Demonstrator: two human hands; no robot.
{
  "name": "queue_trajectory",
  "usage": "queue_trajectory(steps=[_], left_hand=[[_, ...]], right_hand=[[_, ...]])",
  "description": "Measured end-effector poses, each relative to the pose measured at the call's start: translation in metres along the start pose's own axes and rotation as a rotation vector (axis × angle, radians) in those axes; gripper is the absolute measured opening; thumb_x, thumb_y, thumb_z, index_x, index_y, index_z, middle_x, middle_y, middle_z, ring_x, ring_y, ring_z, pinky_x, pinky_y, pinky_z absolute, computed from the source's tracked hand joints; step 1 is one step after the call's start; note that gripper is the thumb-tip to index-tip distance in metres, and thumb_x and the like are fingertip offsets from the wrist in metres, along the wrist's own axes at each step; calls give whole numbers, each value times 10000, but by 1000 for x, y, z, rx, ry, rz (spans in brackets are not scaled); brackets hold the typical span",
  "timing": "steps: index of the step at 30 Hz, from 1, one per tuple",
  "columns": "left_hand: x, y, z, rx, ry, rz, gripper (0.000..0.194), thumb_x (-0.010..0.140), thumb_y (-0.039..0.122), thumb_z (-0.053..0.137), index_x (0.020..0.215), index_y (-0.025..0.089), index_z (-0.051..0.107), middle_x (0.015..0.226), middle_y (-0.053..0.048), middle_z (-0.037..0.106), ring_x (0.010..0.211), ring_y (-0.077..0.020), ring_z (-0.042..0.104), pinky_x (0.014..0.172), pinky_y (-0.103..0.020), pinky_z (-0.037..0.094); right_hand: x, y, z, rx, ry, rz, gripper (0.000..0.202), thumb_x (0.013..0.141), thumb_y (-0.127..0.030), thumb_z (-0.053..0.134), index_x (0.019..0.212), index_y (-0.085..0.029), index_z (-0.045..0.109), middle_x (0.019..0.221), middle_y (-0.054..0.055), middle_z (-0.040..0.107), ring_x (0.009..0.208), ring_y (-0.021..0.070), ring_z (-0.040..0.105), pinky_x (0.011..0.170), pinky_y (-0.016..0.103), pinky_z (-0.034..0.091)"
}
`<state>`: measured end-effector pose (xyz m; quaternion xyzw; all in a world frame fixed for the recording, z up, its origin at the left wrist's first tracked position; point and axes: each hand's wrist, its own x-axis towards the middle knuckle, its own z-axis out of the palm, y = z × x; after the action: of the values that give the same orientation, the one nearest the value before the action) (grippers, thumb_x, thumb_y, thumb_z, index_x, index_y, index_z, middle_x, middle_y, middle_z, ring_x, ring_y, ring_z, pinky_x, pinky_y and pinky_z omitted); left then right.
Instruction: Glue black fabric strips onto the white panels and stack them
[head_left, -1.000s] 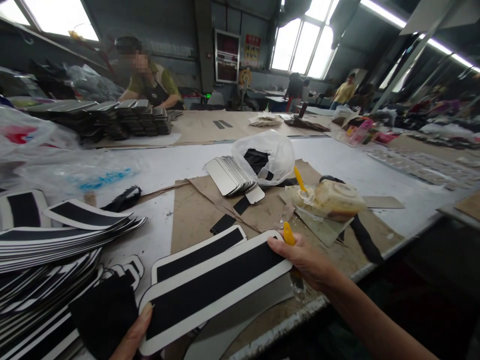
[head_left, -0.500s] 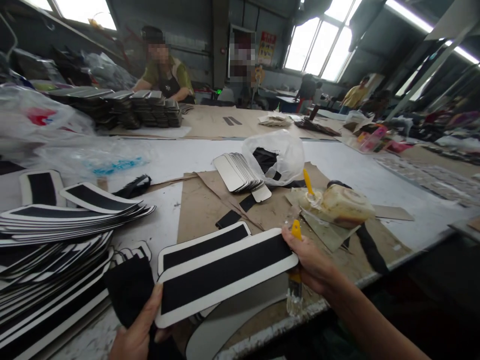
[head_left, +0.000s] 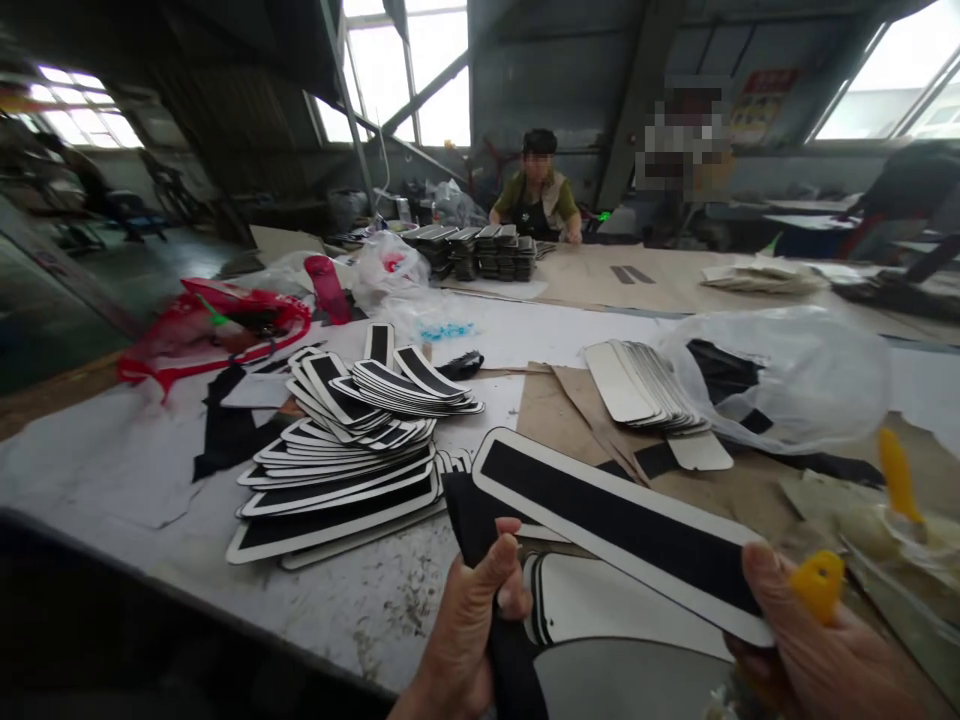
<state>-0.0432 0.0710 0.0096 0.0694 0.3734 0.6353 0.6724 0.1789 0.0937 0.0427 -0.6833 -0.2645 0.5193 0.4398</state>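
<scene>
My right hand (head_left: 840, 640) pinches the right end of a long white panel with rounded corners (head_left: 585, 470) and a black strip along its middle. The yellow handle of a brush (head_left: 819, 588) pokes out of the same hand; its bristles are mostly hidden. In my left hand (head_left: 472, 620) are black fabric strips (head_left: 469, 515), gripped between thumb and fingers and hanging below them. That hand is apart from the panel's left end. Under the panel lie plain white panels (head_left: 622, 605), partly covered. To the left is a messy stack of black-striped panels (head_left: 337, 510).
A fanned row of plain panels (head_left: 626, 385) lies beside a clear plastic bag (head_left: 817, 370) with black pieces inside. Another yellow handle (head_left: 896, 475) stands at the right. Back left is a red bag (head_left: 157, 365). Across the table a person (head_left: 536, 195) sits behind stacks (head_left: 487, 255).
My view has turned left. My left hand has let go of the panel's left end and now grips black fabric strips. The right hand still holds the panel and brush, the panel now tilting down to the right.
</scene>
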Motion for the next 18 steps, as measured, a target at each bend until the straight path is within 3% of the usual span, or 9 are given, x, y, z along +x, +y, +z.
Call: queue_trajectory(steps=[4,9,12,18], left_hand=[[-11,-2,16,19,-49,10,372,638,322,816,791,156,520,534,81,331,462,-33,247,444,-156,248],[-23,-6,31,127,16,-13,311,623,306,811,696,137,560,549,34,456,474,-67,397,459,-197,344],[-22,-4,34,103,76,-48,301,624,330,800,700,125,593,550,18,501,450,-73,421,428,-200,347],[-8,15,23,-23,226,81,389,541,268,848,824,147,610,570,55,530,388,-36,355,369,-175,275]], right_hand=[[-22,1,37,-15,-108,-104,449,641,-603,681,796,-208,533,488,-45,503,406,124,477,372,217,408],[-43,4,71,-109,-253,-222,461,637,-607,666,738,-167,576,493,-40,499,402,107,464,364,201,406],[-51,7,76,-132,-234,-216,465,634,-602,665,767,-161,604,505,-40,508,407,92,453,375,183,412],[-54,6,66,-221,-169,-158,495,627,-643,644,778,-177,573,445,-49,473,381,103,445,356,194,383]])
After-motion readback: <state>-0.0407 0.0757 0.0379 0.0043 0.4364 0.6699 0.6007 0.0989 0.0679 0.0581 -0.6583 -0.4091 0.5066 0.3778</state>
